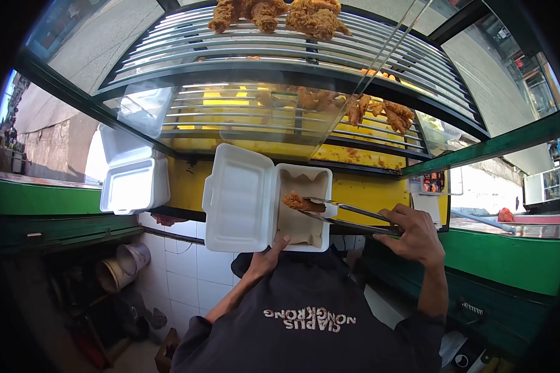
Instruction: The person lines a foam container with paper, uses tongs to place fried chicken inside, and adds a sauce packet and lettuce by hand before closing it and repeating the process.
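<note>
A white foam takeaway box (238,200) lies open in front of me, its lid folded to the left. Brown paper (302,230) lines the right half. My left hand (269,259) grips the box by its near edge, thumb over the rim and the other fingers mostly hidden underneath. With my right hand (417,235) closed around metal tongs (354,224), I have a piece of fried chicken (295,201) pinched between the tips, over the lined half.
Ahead stands a glass display case with metal racks (186,46); fried chicken pieces (317,18) sit on top and more (395,117) lie lower down. Stacked foam boxes (127,185) are at the left. A yellow counter (183,186) runs beneath, with green ledges (510,264) either side.
</note>
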Action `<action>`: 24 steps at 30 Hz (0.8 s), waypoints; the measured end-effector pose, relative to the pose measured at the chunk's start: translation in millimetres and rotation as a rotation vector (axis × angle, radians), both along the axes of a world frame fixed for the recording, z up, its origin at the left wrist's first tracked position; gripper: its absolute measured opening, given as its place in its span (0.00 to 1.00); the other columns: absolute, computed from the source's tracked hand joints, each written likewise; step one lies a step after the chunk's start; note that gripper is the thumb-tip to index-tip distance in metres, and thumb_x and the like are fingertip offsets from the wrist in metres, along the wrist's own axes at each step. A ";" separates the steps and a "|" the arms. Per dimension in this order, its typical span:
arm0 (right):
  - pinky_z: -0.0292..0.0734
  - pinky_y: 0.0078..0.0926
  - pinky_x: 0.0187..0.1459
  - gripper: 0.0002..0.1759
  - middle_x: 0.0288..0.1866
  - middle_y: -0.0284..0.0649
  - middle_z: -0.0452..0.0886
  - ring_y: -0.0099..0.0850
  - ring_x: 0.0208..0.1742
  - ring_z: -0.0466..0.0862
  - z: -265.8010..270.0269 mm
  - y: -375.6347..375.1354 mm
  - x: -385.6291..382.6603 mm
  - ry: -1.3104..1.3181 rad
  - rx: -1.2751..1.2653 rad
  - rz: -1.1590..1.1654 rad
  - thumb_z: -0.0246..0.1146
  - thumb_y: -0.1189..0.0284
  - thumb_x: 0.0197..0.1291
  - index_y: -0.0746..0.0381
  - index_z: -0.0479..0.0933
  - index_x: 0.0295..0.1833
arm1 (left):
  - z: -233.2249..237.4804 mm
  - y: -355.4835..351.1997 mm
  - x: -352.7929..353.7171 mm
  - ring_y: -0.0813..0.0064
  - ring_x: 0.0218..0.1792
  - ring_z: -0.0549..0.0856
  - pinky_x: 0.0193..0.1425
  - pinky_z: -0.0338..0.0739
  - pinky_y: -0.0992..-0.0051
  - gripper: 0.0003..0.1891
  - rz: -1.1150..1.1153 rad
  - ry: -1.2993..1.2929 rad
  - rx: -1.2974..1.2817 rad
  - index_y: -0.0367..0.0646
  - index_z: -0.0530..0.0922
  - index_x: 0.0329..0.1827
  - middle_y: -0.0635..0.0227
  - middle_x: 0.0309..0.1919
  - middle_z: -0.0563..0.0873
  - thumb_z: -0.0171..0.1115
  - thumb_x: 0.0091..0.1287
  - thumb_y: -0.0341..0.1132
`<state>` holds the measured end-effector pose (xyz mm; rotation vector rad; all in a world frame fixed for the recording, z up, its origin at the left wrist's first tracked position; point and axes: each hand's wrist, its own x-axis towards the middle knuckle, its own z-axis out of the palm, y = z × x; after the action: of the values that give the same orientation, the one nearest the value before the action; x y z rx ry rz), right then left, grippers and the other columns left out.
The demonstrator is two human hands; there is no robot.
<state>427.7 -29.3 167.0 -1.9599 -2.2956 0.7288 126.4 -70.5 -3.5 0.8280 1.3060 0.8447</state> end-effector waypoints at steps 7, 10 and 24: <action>0.75 0.40 0.36 0.22 0.33 0.38 0.78 0.41 0.32 0.81 -15.3 12.3 -2.8 -0.083 0.130 0.065 0.73 0.60 0.48 0.55 0.82 0.50 | -10.2 -5.0 -4.1 0.67 0.45 0.81 0.52 0.74 0.70 0.14 -0.020 0.161 0.048 0.31 0.78 0.48 0.59 0.40 0.83 0.64 0.64 0.31; 0.76 0.40 0.36 0.22 0.34 0.40 0.77 0.42 0.33 0.81 -16.0 15.6 -2.4 -0.110 0.129 0.063 0.72 0.60 0.49 0.55 0.81 0.50 | -18.7 -9.0 -10.1 0.66 0.47 0.81 0.55 0.73 0.69 0.13 -0.123 0.243 0.111 0.32 0.79 0.47 0.59 0.41 0.83 0.63 0.63 0.30; 0.78 0.39 0.36 0.24 0.38 0.40 0.78 0.41 0.36 0.83 -8.1 12.1 -3.9 -0.212 0.073 0.073 0.71 0.60 0.49 0.53 0.79 0.53 | -16.7 -4.1 -7.6 0.61 0.53 0.79 0.61 0.69 0.69 0.10 -0.228 0.245 -0.028 0.37 0.82 0.45 0.54 0.47 0.83 0.57 0.67 0.31</action>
<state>423.8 -17.1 158.9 -2.0189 -2.4843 0.4523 118.7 -74.6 -20.2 1.0608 1.4003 0.5561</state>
